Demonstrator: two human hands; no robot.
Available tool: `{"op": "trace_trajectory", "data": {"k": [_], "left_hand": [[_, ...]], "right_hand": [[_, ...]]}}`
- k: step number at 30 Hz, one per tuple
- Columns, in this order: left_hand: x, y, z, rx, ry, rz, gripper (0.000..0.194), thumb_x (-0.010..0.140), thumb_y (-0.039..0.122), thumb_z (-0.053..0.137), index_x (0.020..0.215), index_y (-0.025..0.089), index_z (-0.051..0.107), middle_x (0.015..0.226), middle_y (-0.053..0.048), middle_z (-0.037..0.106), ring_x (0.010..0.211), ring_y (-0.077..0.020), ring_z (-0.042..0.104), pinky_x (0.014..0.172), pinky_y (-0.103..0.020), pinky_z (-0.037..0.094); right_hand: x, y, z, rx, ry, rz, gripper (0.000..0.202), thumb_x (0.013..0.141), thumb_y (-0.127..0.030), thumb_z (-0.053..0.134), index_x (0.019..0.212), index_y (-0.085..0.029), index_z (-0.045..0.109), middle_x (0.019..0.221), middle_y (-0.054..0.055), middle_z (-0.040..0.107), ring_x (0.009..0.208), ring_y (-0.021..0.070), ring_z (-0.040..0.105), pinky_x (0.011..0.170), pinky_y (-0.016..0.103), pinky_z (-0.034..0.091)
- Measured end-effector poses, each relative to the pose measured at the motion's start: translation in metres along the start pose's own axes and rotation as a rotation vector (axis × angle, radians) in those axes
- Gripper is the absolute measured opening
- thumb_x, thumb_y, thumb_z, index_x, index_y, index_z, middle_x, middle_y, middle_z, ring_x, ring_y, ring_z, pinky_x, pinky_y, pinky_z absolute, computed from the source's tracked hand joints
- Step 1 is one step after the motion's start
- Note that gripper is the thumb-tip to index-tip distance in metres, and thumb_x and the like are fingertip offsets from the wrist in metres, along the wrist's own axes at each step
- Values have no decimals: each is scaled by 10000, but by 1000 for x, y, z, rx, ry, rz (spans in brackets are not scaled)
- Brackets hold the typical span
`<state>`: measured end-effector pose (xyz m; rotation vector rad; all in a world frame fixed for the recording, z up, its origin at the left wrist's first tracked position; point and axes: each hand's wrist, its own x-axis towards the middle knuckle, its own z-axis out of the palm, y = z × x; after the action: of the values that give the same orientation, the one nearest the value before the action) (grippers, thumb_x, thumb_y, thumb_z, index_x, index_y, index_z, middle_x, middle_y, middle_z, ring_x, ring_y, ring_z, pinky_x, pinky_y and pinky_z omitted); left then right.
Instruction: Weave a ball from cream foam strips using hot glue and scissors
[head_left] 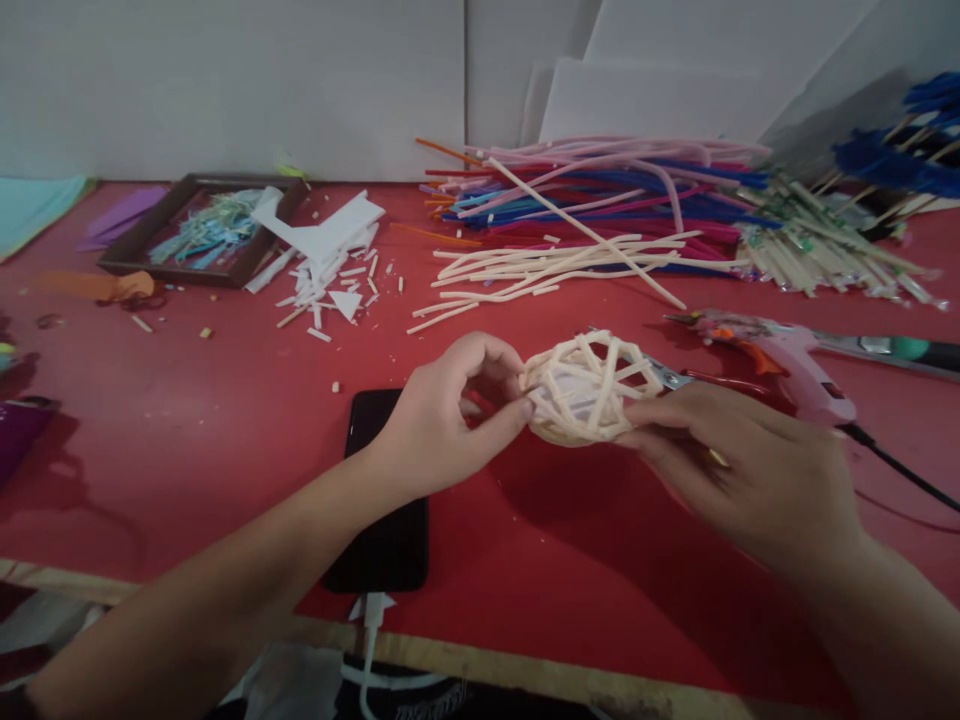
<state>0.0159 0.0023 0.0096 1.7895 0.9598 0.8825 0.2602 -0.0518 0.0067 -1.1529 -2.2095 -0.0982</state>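
Observation:
Between my hands, a woven openwork ball (pixel 589 385) of cream strips is held above the red table. Something pale, whitish, shows through its gaps. My left hand (pixel 465 410) pinches the ball's left side between thumb and fingers. My right hand (pixel 750 470) grips its lower right edge, thumb and forefinger closed on it. Close behind the right hand lies a pair of pliers or cutters with red handles (pixel 739 388); its metal part shows beside the ball. Beneath my left wrist lies a black phone (pixel 386 545) with a white cable plugged in.
A pink glue gun (pixel 806 375) with a black cord lies right. Cream sticks (pixel 540 265), coloured pipe cleaners (pixel 585 190) and wrapped sticks (pixel 817 240) lie behind. White paper scraps (pixel 330 245) and a brown frame (pixel 244 262) holding shreds sit back left.

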Motion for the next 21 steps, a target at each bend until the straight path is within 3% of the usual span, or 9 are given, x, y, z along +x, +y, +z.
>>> {"op": "trace_trajectory", "data": {"k": [3, 5, 7, 9, 12, 15, 21], "left_hand": [[2, 2, 1, -208, -62, -134, 142, 831, 250, 651, 892, 188, 539, 871, -30, 656, 753, -124, 656, 590, -207, 557], [2, 1, 1, -254, -106, -145, 134, 837, 225, 616, 933, 190, 531, 916, -42, 640, 786, -135, 652, 598, -225, 572], [0, 0, 0, -145, -118, -17, 238, 816, 190, 620, 1040, 191, 540, 1046, -79, 622, 910, -168, 651, 668, -261, 589], [-1, -3, -1, 69, -114, 199, 370, 807, 180, 663, 1160, 187, 553, 1177, -120, 580, 1097, -223, 607, 824, -334, 589], [-2, -8, -3, 328, -142, 428, 346, 878, 270, 710, 1196, 182, 605, 1246, -142, 552, 1218, -261, 545, 1027, -426, 503], [0, -11, -4, 447, -165, 518, 254, 926, 358, 696, 1113, 192, 651, 1207, -122, 595, 1132, -235, 583, 1036, -412, 474], [1, -10, -3, 534, -140, 603, 111, 951, 316, 669, 992, 214, 688, 1154, -89, 644, 1038, -199, 602, 974, -351, 472]], "right_hand": [[-1, -2, 1, -17, 23, 31, 52, 989, -226, 575, 975, -263, 609, 815, 22, 747, 720, 169, 737, 674, 271, 585], [-1, -3, 2, -16, 22, 37, 62, 997, -233, 562, 979, -261, 615, 817, 24, 748, 717, 167, 735, 673, 271, 584], [-1, -3, 3, -6, 14, 31, 64, 997, -238, 563, 980, -252, 623, 827, 30, 754, 726, 167, 736, 668, 267, 582], [0, -2, 5, 12, -7, 5, 67, 998, -250, 566, 980, -240, 630, 828, 31, 758, 723, 164, 734, 653, 259, 577], [0, 0, 7, 59, -50, -28, 93, 1004, -264, 555, 994, -221, 637, 812, 27, 750, 698, 151, 719, 623, 242, 561], [0, 0, 7, 89, -63, -25, 101, 1001, -267, 558, 1014, -212, 641, 814, 31, 738, 698, 146, 709, 623, 233, 552], [0, -4, 7, 90, -57, -26, 113, 1002, -286, 551, 1005, -243, 655, 798, 27, 737, 694, 159, 713, 634, 246, 561]]}}
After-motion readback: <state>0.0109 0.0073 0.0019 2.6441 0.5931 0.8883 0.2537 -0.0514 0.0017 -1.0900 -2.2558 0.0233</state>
